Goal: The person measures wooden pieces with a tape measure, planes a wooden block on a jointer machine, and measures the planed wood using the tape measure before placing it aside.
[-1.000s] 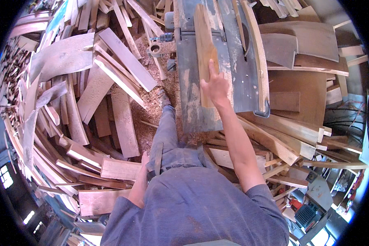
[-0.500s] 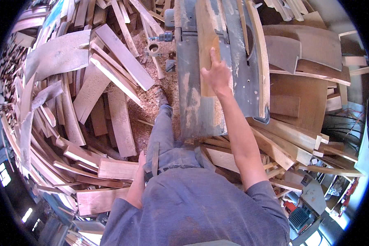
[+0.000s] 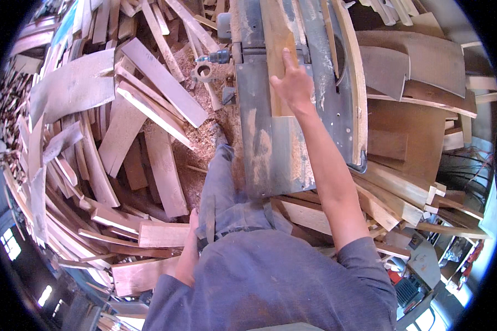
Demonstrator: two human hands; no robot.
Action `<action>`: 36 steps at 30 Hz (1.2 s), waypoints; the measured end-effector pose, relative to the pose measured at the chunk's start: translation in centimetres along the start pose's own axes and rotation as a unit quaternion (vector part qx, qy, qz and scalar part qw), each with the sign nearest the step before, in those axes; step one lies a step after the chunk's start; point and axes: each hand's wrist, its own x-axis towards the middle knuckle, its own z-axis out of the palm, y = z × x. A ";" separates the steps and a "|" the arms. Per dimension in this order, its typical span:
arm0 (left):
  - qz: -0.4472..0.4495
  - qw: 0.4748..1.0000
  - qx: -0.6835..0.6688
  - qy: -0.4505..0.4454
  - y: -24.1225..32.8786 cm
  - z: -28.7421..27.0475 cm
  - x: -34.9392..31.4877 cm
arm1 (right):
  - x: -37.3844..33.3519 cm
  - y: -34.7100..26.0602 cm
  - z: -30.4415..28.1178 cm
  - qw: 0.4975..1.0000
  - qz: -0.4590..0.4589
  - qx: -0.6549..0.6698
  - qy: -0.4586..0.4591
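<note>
A long, pale wooden board (image 3: 281,102) lies flat on the grey metal bed (image 3: 257,132) of a woodworking machine that looks like a jointer. My right hand (image 3: 294,83) rests on top of the board, index finger stretched forward and thumb out to the side; the other fingers are partly hidden. The hand presses on the wood and is not wrapped round it. Beside my left hip hangs my left hand (image 3: 194,219), mostly hidden by my body, so its fingers do not show clearly. Along the bed's right side runs a wooden fence strip (image 3: 359,94).
A drill chuck (image 3: 220,56) and a ring-shaped metal fitting (image 3: 203,71) stick out from the machine's left side. Many loose boards (image 3: 165,171) pile up on the left over sawdust (image 3: 204,135). Wide panels (image 3: 406,135) and stacked planks (image 3: 395,179) lie to the right.
The board has slid forward along the machine bed, away from me, with my right hand on it. The view has shifted slightly. My left hand stays by my hip.
</note>
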 end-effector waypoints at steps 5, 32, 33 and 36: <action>0.001 1.000 0.022 -0.012 1.2 -1.0 0.6 | 2.0 0.1 0.3 1.000 0.004 0.018 0.019; 0.008 0.995 0.090 -0.052 5.8 -4.6 3.4 | 9.3 -0.7 0.1 1.000 0.011 0.023 0.006; 0.007 0.995 0.087 -0.050 5.6 -4.6 3.3 | 9.6 -1.1 -0.1 1.000 0.004 0.019 0.006; 0.004 0.995 0.086 -0.052 5.4 -4.4 3.0 | 10.7 -1.4 -0.2 1.000 0.001 0.021 0.003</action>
